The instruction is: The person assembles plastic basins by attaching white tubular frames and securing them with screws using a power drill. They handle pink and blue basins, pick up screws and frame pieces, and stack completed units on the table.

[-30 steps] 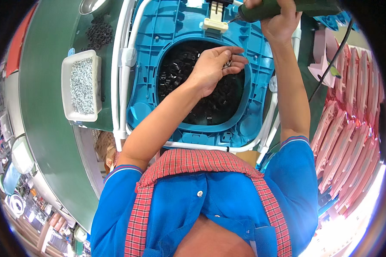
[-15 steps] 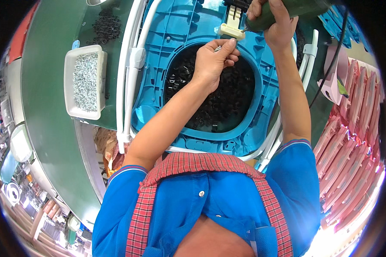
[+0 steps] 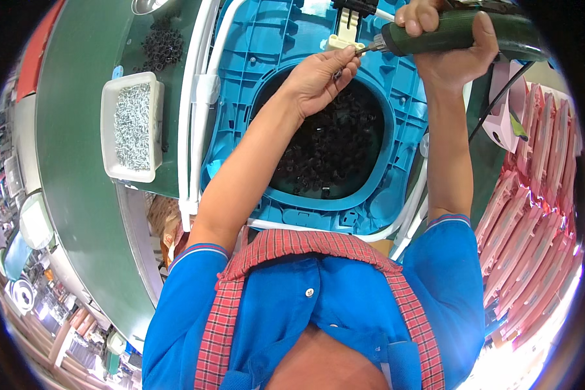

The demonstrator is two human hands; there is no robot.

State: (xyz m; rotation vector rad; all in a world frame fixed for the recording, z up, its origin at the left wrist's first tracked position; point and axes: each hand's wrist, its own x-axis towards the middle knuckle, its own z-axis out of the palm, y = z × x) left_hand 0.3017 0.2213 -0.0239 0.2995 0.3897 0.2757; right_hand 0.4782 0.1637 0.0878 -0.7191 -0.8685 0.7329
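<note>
My right hand (image 3: 452,55) is wrapped round a dark green power screwdriver (image 3: 435,36), held level with its bit pointing left. At the bit's tip, the thumb and forefinger of my left hand (image 3: 322,78) are pinched together. A bit of silvery metal, seemingly a screw, shows between those fingers, mostly hidden. Just beyond the fingertips lies a cream plastic bracket (image 3: 346,40) on a large blue plastic frame (image 3: 240,88). Through the frame's rounded opening, many small black plastic pieces (image 3: 335,146) can be seen on the green surface.
A white bin (image 3: 110,146) of silvery screws stands left on the green table (image 3: 68,162), near a pile of black pieces (image 3: 162,49). White tubes (image 3: 194,130) flank the blue frame. A black cable (image 3: 500,97) hangs from the screwdriver. Pink panels (image 3: 533,214) are stacked right.
The screwdriver has come down and levelled out, its bit now meeting my left fingertips. My left hand has shifted slightly left and up, turning a little.
</note>
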